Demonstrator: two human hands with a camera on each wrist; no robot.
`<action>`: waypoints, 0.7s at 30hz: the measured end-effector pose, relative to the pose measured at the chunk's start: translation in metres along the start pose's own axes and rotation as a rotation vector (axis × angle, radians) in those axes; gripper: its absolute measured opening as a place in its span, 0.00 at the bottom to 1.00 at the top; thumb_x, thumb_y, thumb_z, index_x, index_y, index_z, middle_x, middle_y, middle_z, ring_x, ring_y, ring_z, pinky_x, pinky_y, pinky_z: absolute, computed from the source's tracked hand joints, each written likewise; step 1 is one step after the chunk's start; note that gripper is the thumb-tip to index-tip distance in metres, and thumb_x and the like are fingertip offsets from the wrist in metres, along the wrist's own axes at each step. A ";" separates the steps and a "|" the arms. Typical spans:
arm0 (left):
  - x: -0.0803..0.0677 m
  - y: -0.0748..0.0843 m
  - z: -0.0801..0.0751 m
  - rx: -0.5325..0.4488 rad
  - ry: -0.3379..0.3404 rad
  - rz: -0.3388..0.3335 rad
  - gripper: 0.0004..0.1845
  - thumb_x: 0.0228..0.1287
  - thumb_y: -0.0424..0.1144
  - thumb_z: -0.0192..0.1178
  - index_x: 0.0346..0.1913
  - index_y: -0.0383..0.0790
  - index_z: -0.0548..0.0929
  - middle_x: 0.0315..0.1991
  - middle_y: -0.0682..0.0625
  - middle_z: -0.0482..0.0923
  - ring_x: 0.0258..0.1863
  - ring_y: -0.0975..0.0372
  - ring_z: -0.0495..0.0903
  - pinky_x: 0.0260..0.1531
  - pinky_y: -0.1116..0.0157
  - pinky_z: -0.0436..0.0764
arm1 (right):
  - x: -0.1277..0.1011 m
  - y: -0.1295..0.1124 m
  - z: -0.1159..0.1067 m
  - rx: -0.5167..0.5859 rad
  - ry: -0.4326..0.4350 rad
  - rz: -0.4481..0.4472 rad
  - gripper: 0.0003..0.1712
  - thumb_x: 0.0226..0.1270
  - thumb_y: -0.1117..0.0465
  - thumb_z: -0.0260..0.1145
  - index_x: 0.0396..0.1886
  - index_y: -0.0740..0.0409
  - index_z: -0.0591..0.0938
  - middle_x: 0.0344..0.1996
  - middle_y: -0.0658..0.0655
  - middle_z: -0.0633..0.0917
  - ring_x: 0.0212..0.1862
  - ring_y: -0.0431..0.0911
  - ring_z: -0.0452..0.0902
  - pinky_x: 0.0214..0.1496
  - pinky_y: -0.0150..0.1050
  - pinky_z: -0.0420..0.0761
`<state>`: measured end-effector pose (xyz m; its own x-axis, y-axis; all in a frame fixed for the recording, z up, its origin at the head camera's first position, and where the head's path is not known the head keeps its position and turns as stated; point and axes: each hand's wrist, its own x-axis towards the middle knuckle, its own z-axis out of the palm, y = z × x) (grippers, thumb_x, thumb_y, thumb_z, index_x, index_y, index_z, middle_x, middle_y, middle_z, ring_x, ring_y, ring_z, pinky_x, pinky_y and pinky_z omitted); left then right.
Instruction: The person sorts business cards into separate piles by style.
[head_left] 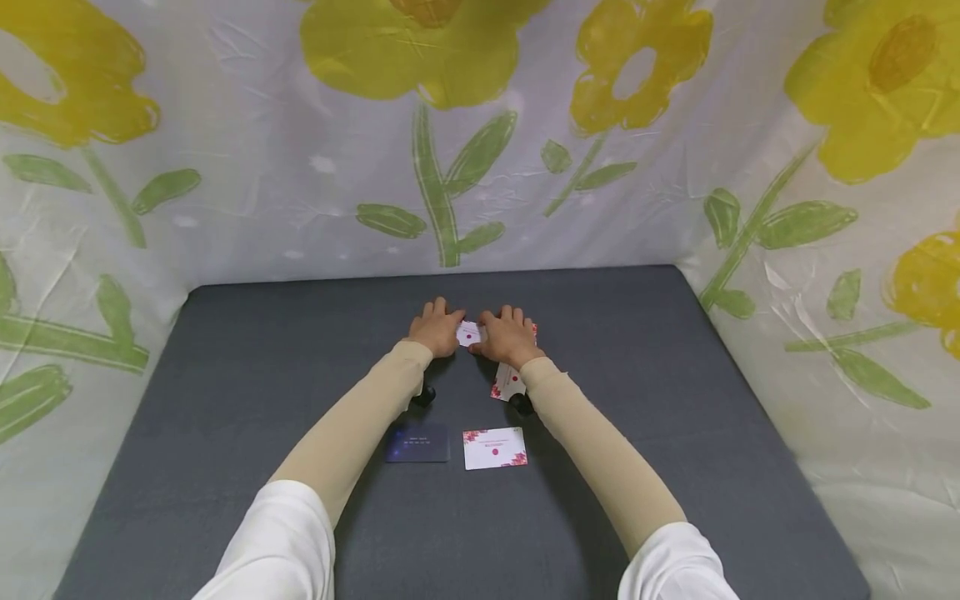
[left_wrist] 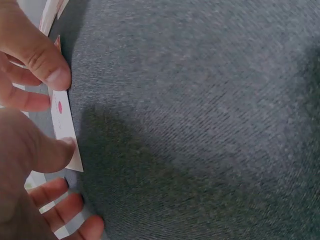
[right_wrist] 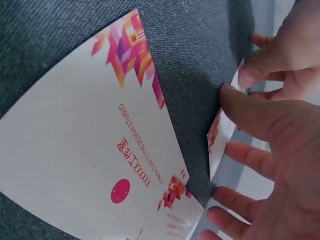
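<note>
Both hands meet at the middle of the dark grey table on a small white card with a red dot. My left hand pinches its left end; in the left wrist view the thumb lies on the card with the fingers beneath. My right hand pinches the other end, its thumb on the card's edge and its fingers below. A second white card with a pink and orange pattern lies flat under my right wrist.
Nearer to me lie a white patterned card and a dark blue card, side by side. A cloth printed with yellow flowers walls in the table at the back and both sides.
</note>
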<state>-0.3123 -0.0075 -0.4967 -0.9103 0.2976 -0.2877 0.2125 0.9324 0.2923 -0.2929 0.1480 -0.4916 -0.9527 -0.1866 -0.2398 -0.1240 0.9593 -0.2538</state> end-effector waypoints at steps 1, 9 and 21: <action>-0.001 0.000 0.000 0.006 0.003 0.002 0.31 0.77 0.36 0.56 0.80 0.46 0.66 0.71 0.36 0.61 0.71 0.43 0.61 0.66 0.43 0.73 | 0.000 0.000 -0.001 0.001 -0.003 -0.001 0.32 0.71 0.43 0.70 0.69 0.49 0.77 0.66 0.64 0.72 0.68 0.59 0.65 0.71 0.58 0.66; -0.004 0.002 0.001 0.007 0.039 0.005 0.27 0.73 0.34 0.58 0.73 0.41 0.73 0.68 0.35 0.64 0.69 0.44 0.62 0.66 0.43 0.73 | -0.004 -0.005 -0.003 -0.053 0.002 0.012 0.35 0.72 0.42 0.69 0.72 0.53 0.75 0.69 0.64 0.72 0.72 0.59 0.62 0.75 0.56 0.63; -0.014 -0.006 0.008 0.042 0.153 0.111 0.17 0.68 0.32 0.63 0.57 0.34 0.75 0.55 0.37 0.78 0.56 0.44 0.79 0.58 0.44 0.78 | -0.013 0.002 0.007 0.072 0.098 -0.070 0.35 0.64 0.46 0.77 0.63 0.57 0.76 0.59 0.60 0.80 0.61 0.58 0.70 0.66 0.53 0.67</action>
<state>-0.2981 -0.0153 -0.5019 -0.9232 0.3672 -0.1134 0.3259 0.9045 0.2752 -0.2788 0.1505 -0.4959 -0.9654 -0.2273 -0.1277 -0.1740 0.9265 -0.3337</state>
